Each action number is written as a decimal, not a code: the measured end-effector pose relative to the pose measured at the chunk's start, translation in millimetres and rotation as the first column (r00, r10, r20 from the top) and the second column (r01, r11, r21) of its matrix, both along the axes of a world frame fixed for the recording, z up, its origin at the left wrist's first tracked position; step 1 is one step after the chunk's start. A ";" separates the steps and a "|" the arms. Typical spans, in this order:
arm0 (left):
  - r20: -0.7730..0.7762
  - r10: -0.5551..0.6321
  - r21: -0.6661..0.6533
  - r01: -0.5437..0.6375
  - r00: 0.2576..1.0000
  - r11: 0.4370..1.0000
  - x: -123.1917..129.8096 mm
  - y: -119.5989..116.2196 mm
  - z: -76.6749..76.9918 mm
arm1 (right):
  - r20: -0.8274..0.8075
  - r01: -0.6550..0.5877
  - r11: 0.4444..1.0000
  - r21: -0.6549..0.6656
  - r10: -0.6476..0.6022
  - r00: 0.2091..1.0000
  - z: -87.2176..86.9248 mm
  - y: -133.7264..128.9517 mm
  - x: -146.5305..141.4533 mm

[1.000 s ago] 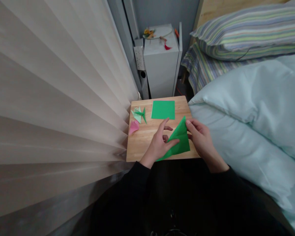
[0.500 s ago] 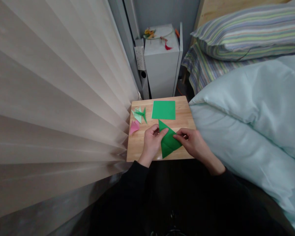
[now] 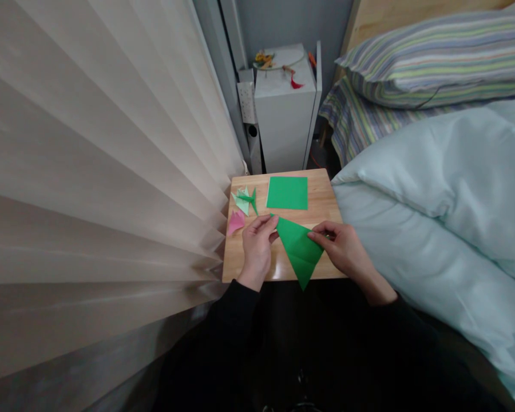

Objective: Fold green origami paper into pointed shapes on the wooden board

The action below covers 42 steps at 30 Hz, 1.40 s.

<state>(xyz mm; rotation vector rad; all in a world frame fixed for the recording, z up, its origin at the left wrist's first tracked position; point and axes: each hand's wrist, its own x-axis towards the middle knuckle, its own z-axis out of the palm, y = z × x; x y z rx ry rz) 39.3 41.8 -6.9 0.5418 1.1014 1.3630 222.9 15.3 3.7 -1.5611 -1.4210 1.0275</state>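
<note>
A green paper triangle (image 3: 301, 249) hangs point down between my hands, over the front edge of the small wooden table (image 3: 320, 194). My left hand (image 3: 258, 246) pinches its upper left corner. At its upper right corner, my right hand (image 3: 338, 243) grips it between thumb and fingers. Faint creases run across the paper. Behind it lies a flat green square of paper (image 3: 287, 193). On the table's left side are a pale green folded paper (image 3: 241, 202), a darker green folded piece (image 3: 253, 200) partly over it, and a pink folded paper (image 3: 236, 221).
A pleated curtain (image 3: 133, 171) borders the table's left side. Beyond the table stands a white cabinet (image 3: 283, 123) with small ornaments on top. To the right is a bed with a pale blue quilt (image 3: 446, 200) and a striped pillow (image 3: 446, 60).
The green triangle has turned so that its point faces down toward me. My left hand has moved left and up to its corner; my right hand has shifted slightly right.
</note>
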 end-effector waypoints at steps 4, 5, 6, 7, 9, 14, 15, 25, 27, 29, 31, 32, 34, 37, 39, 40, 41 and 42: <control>0.036 0.020 0.009 -0.020 0.999 1.000 -1.0 0.6 1.8 | 0.025 -0.005 1.000 -0.004 0.006 1.000 -0.2 0.0 0.5; 0.042 0.021 0.010 -0.021 0.999 1.000 -1.1 0.5 2.1 | 0.032 -0.005 1.000 -0.005 0.005 0.999 -0.6 0.0 0.7; 0.047 0.020 0.008 -0.020 0.999 1.000 -1.2 0.6 2.4 | 0.037 -0.003 1.000 -0.007 0.003 0.999 -1.1 0.1 0.9; 0.052 0.019 0.005 -0.020 0.998 1.000 -1.4 0.6 2.6 | 0.040 0.000 1.000 -0.009 0.000 0.999 -1.5 0.2 1.0; 0.059 0.024 -0.001 -0.024 0.998 1.000 -1.8 0.9 3.0 | 0.041 0.004 1.000 -0.011 -0.003 0.999 -2.1 0.3 1.0; 0.062 0.037 -0.009 -0.036 0.997 0.999 -2.6 2.1 3.3 | 0.037 -0.005 1.000 -0.005 0.005 0.999 -1.3 0.0 1.0; 0.063 0.039 -0.009 -0.038 0.997 0.999 -2.6 2.2 3.3 | 0.038 -0.003 1.000 -0.007 0.003 0.999 -1.0 -0.1 1.1; 0.070 0.159 -0.005 -0.159 0.985 0.987 -6.5 4.2 2.8 | -0.054 0.055 0.998 -0.019 -0.056 0.997 -8.4 2.0 2.4; 0.091 0.173 0.006 -0.174 0.981 0.985 -7.7 4.5 3.8 | -0.110 0.065 0.998 -0.023 -0.067 0.992 -10.2 2.7 2.6; 0.111 0.180 0.013 -0.183 0.977 0.983 -8.5 4.6 4.8 | -0.160 0.078 0.997 -0.024 -0.081 0.984 -11.6 3.3 2.4; 0.120 0.186 0.014 -0.189 0.975 0.982 -8.7 4.6 5.1 | -0.200 0.094 0.995 -0.024 -0.096 0.975 -12.8 3.7 2.3; 0.120 0.187 0.016 -0.190 0.975 0.982 -8.8 4.6 5.0 | -0.213 0.098 0.995 -0.025 -0.101 0.972 -13.3 3.8 2.4; 0.114 0.183 0.024 -0.187 0.976 0.982 -8.9 4.7 4.3 | -0.223 0.104 0.994 -0.026 -0.107 0.969 -14.2 4.0 2.7; 0.112 0.172 0.040 -0.177 0.979 0.983 -9.4 5.1 1.9 | -0.227 0.105 0.994 -0.031 -0.110 0.968 -15.0 4.2 3.6; 0.108 0.169 0.047 -0.175 0.980 0.983 -10.4 5.8 -0.3 | -0.229 0.110 0.993 -0.030 -0.114 0.967 -15.4 4.3 4.0; 0.104 0.169 0.051 -0.175 0.980 0.983 -11.0 6.2 -1.4 | -0.230 0.115 0.993 -0.031 -0.119 0.966 -15.6 4.4 4.1; 0.098 0.170 0.054 -0.176 0.981 0.983 -11.6 6.7 -2.3 | -0.232 0.120 0.992 -0.032 -0.124 0.965 -15.7 4.4 4.0; 0.095 0.172 0.057 -0.178 0.980 0.982 -12.1 7.0 -2.8 | -0.237 0.126 0.991 -0.034 -0.131 0.963 -16.0 4.5 3.9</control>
